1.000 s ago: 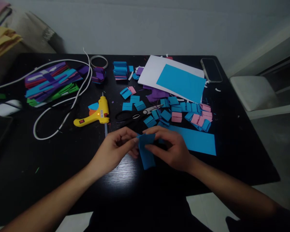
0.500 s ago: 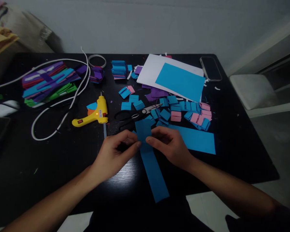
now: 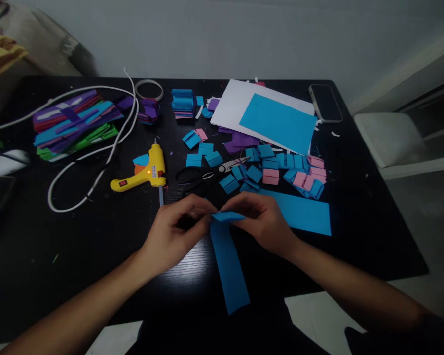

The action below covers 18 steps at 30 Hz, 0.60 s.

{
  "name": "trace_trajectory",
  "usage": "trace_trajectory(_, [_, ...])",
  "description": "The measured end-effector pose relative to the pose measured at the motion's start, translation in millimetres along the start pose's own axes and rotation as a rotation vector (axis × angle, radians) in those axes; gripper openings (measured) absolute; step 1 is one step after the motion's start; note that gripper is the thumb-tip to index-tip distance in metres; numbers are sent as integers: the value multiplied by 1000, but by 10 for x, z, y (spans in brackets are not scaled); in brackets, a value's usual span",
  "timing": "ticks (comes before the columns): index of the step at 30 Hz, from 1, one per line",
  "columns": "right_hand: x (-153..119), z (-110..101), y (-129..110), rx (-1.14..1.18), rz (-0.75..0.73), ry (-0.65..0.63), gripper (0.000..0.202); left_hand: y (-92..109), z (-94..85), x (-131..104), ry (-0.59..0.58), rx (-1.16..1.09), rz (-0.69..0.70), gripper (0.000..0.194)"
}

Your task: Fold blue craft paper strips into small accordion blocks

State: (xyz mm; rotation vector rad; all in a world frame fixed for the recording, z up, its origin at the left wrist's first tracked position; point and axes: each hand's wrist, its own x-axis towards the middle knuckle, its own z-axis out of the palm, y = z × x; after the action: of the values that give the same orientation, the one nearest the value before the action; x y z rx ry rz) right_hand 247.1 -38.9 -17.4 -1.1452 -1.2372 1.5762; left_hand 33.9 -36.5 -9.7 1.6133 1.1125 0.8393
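Observation:
A long blue paper strip [image 3: 229, 266] hangs toward the table's front edge, its upper end bent over toward me. My left hand [image 3: 179, 229] pinches the strip's left edge at the bend. On the opposite edge my right hand [image 3: 262, 219] is closed, thumb and fingers at the folded flap. Beyond the hands lie black-handled scissors [image 3: 222, 168], partly hidden, among folded blue pieces [image 3: 253, 173] and pink pieces [image 3: 271, 176]. Another wide blue strip [image 3: 307, 212] lies flat under and beside my right hand. A yellow glue gun [image 3: 148, 172] with a lit orange light rests left of the scissors.
A white cable [image 3: 74, 207] loops across the left side near bundled coloured paper strips [image 3: 77, 121]. White sheets [image 3: 225, 108] with a blue sheet [image 3: 277, 123] on top lie at the back, beside a phone [image 3: 325, 102]. A tape roll [image 3: 149, 90] sits near the wall.
The strip's upper end, which stood up flat between my hands, is now folded down toward me. Its lower end has shifted slightly left. Both hands keep their hold.

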Motion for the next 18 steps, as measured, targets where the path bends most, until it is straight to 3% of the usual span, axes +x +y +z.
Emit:
trace_trajectory(7, [9, -45, -10, 159, 97, -70, 12, 9, -35, 7, -4, 56, 116, 18])
trace_trajectory(12, [1, -10, -31, -17, 75, -76, 15, 40, -48, 0, -16, 84, 255, 23])
trace_trajectory(15, [-9, 7, -25, -65, 51, -54, 19, 41, -63, -15, -22, 106, 240, 21])
trace_trajectory(18, [-27, 17, -13, -106, 13, -24, 17, 33, -62, -18, 5, 151, 137, 12])
